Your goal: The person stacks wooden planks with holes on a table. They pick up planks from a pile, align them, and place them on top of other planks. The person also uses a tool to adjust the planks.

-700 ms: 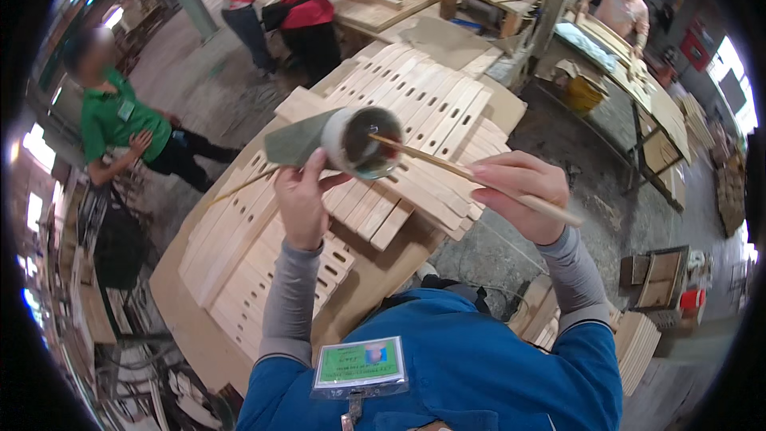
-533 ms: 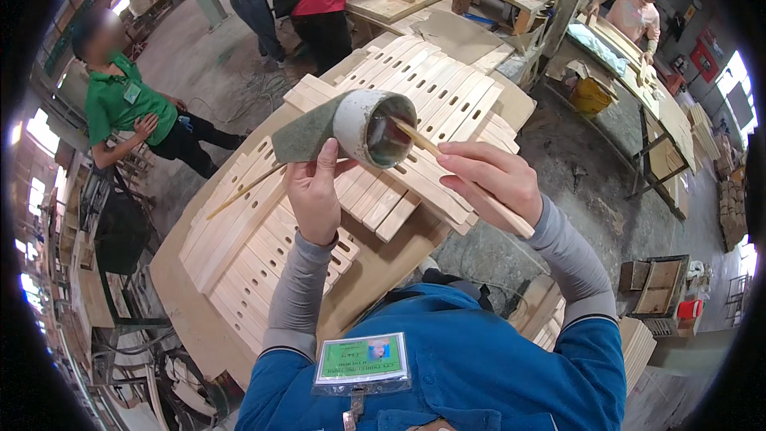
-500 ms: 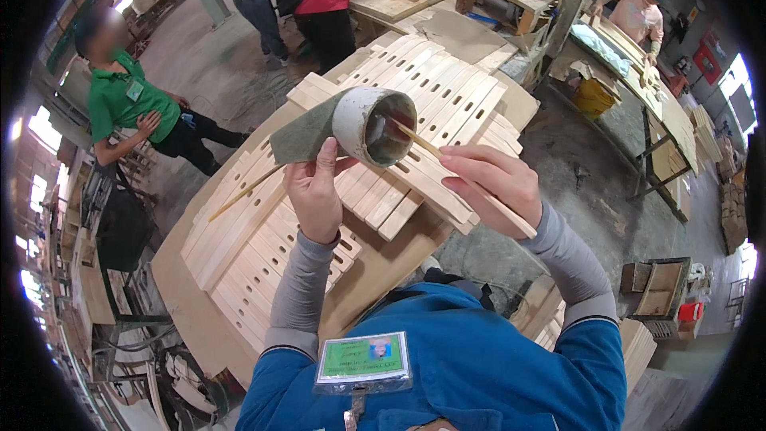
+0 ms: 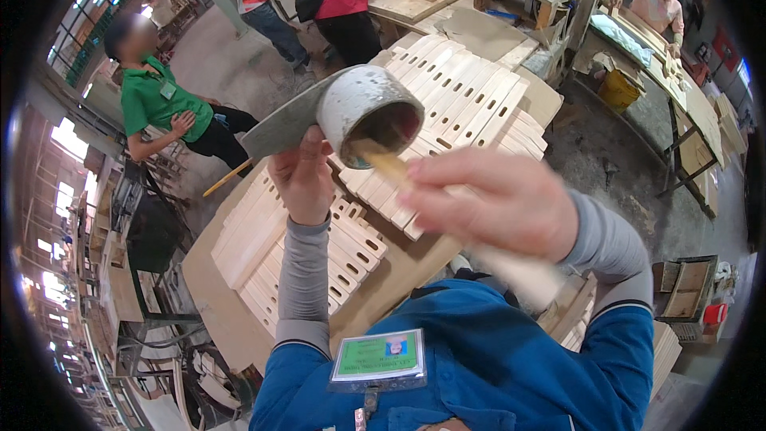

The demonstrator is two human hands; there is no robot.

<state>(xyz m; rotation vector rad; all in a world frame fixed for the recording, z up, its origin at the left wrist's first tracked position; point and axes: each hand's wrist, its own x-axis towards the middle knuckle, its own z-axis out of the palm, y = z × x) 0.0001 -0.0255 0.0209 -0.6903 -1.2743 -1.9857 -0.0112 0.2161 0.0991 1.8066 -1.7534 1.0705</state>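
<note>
Cup tilt: since the earlier frames the white cup [image 4: 359, 100] has tipped its mouth further down, and the right hand [image 4: 495, 199] has swung nearer the camera, where it blurs.
Left grip: the left hand [image 4: 302, 179] grasps the flat grey-green plate [image 4: 279, 120] at the cup's side, thumb up near the cup wall.
Right grip: fingers pinched round a wooden stick [image 4: 387, 166], its upper end inside the cup's mouth, its broad lower end smeared by motion.
Cup place: held up above the slotted wooden slats [image 4: 447, 88], rim just beside the right fingertips.
Thin rod: a yellow rod [image 4: 227, 178] juts past the plate's left edge; what holds it cannot be told.
Bench edges: brown board of the bench [image 4: 219, 307] borders the slats at left; its near edge runs close to the blue shirt [image 4: 511, 351].
Room to move: grey floor [image 4: 594, 168] separates the bench from another worktable [image 4: 702, 124] at right; a person in green [image 4: 187, 108] stands beyond the left edge.
</note>
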